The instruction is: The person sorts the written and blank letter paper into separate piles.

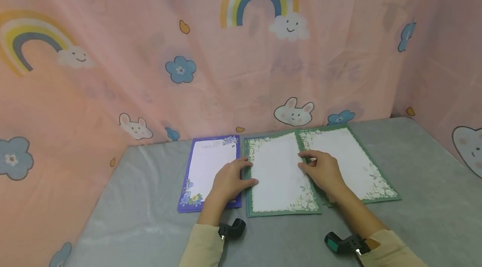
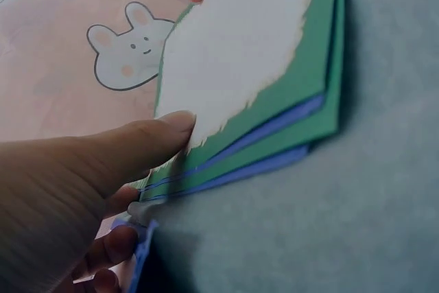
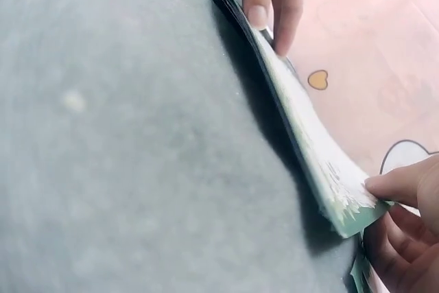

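Note:
A stack of green-bordered floral paper [image 1: 280, 175] lies between both hands, its white middle bare of writing. My left hand [image 1: 230, 179] holds its left edge; in the left wrist view the left thumb [image 2: 180, 121] lies on top, with fingers at the side. Blue-violet sheets [image 2: 281, 111] show between the green ones, their corners fanned apart. My right hand [image 1: 323, 171] pinches the opposite edge, the right thumb [image 3: 384, 184] on top and fingers below. That edge bends upward in the right wrist view.
To the left lies a stack of purple-bordered floral paper [image 1: 212, 166], partly behind the left hand. Another green-bordered stack [image 1: 350, 162] lies at right, by the right hand. A grey cloth [image 1: 143, 208] covers the table. Behind it hangs a pink printed curtain [image 1: 226, 70].

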`<state>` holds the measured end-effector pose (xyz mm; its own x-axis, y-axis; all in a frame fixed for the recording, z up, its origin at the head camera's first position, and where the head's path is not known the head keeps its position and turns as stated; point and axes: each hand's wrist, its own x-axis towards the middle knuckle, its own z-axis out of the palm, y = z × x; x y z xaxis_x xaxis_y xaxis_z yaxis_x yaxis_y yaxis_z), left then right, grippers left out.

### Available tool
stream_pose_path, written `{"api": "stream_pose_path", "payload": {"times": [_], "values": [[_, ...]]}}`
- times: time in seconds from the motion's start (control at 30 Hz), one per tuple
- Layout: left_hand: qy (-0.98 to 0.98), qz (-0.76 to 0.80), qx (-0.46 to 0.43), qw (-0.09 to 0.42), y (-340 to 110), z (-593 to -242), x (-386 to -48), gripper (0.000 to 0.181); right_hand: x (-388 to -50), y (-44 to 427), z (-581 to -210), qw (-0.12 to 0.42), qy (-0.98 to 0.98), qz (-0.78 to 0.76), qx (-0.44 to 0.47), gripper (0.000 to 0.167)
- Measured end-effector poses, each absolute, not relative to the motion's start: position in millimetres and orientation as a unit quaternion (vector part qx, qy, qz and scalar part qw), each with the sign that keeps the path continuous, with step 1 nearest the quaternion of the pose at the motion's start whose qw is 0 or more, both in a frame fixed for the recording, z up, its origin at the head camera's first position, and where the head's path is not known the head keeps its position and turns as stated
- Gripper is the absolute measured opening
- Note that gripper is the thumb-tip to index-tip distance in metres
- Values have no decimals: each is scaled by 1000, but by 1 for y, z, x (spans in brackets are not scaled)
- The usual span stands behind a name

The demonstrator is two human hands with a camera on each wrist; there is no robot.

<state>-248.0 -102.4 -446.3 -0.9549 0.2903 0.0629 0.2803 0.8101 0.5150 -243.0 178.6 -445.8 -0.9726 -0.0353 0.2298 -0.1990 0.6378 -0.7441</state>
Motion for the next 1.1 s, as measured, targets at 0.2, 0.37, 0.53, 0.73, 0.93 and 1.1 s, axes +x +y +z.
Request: {"api": "stream_pose_path", "payload": {"times": [0.2,0.37,0.53,0.73,0.93,1.1], "values": [[950,275,145,14,-101,-446,-247,51,-243,179,-447,113,-897,423,64,26],[952,269,145,16,-100,-445,-247,50,-244,181,-449,111,-897,425,50,23],[956,251,152,9,-100,-444,-247,48,-243,185,-445,92,-901,421,58,23],[957,245,154,3,-99,-444,-247,46,-242,192,-437,94,-921,368,86,25],[958,245,152,-2,-99,-443,-246,44,-241,196,-430,124,-931,329,95,24],[959,240,153,-8,-98,-444,-247,42,-240,196,-429,152,-925,340,69,22]]}}
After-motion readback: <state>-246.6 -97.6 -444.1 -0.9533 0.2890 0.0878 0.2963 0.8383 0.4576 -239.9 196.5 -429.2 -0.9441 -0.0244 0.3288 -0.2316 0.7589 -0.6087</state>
